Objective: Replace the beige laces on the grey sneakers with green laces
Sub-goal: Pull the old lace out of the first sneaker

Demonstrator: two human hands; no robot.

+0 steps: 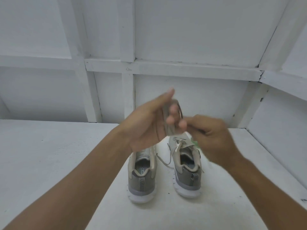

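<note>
Above the grey sneakers [142, 175], which stand heels toward the camera on the white desk [49, 163], both hands are up. The left hand [149, 127] has its fingers [172, 113] curled round a coiled beige lace [167, 123]. The right hand [214, 138] pinches that lace's end just beside them, blurred. The right-side sneaker [186, 166] shows beige lacing, and a scrap of green [195, 143] peeks from under the right hand.

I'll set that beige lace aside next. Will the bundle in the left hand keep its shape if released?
Probably not: the beige lace is looped round fingers of the left hand, so it looks floppy and apt to uncoil. It seems light: the right hand appears to pinch its end.
</note>
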